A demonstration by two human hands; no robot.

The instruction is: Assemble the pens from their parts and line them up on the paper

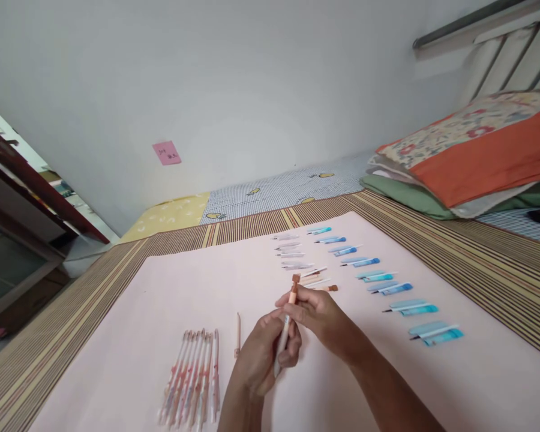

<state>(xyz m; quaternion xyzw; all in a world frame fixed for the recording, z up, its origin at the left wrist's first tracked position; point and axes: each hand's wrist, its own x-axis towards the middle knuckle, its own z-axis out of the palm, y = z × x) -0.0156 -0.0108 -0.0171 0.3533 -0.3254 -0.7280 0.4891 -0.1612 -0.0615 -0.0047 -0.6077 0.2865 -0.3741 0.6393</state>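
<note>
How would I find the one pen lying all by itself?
Start at the pale pink sheet spread over the striped mat. Near its front edge lies a tight bunch of pens. Just right of that bunch, beside the left hand, the lone pen lies apart, touching nothing.

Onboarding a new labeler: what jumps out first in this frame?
Both hands meet at centre over the pink sheet: the left hand grips a pen by its barrel while the right hand pinches its orange top. A column of blue pen parts runs down the right, and a bundle of finished pens lies lower left.
</note>
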